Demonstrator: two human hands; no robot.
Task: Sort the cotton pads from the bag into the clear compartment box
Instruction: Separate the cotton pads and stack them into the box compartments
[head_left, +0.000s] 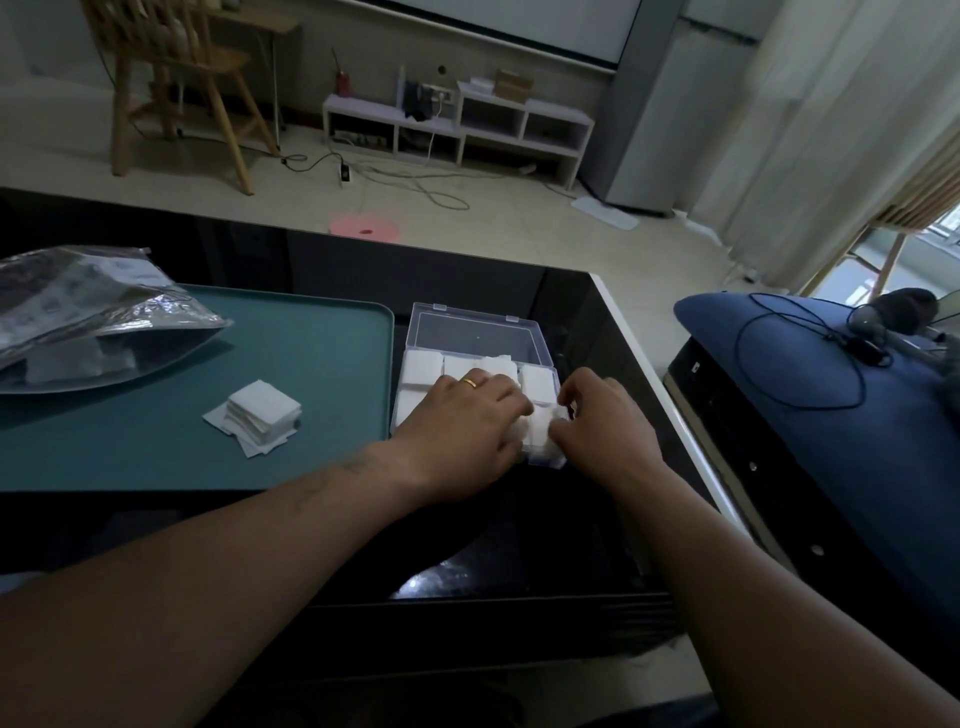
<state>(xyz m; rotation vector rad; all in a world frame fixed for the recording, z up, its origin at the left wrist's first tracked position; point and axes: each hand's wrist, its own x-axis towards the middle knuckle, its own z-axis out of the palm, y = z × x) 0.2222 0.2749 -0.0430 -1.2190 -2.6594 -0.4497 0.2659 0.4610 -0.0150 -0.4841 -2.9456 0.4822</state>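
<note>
I judge it mostly done: my left hand (467, 426) and right hand (597, 421) pinch pads (540, 439) into the nearly full box (478, 338); a stack (265, 415) and the bag (93, 312) remain.

left hand (462, 431): palm down, fingers bent | right hand (605, 423): fingers curled

I count two bare hands, the left hand (462, 431) and the right hand (602, 426), with one thin gold ring (470, 383) on the left, and one clear plastic compartment box (475, 332), its filled compartments too hidden under the hands to number. There is one crinkled silver foil bag (88, 306), one flat teal mat (322, 364) and one loose stack of white square cotton pads (262, 415), the pads in it too thin to count. Farther back are one wooden chair (176, 67), one round pink disc (363, 227) and one low white shelf unit (457, 124).
</note>
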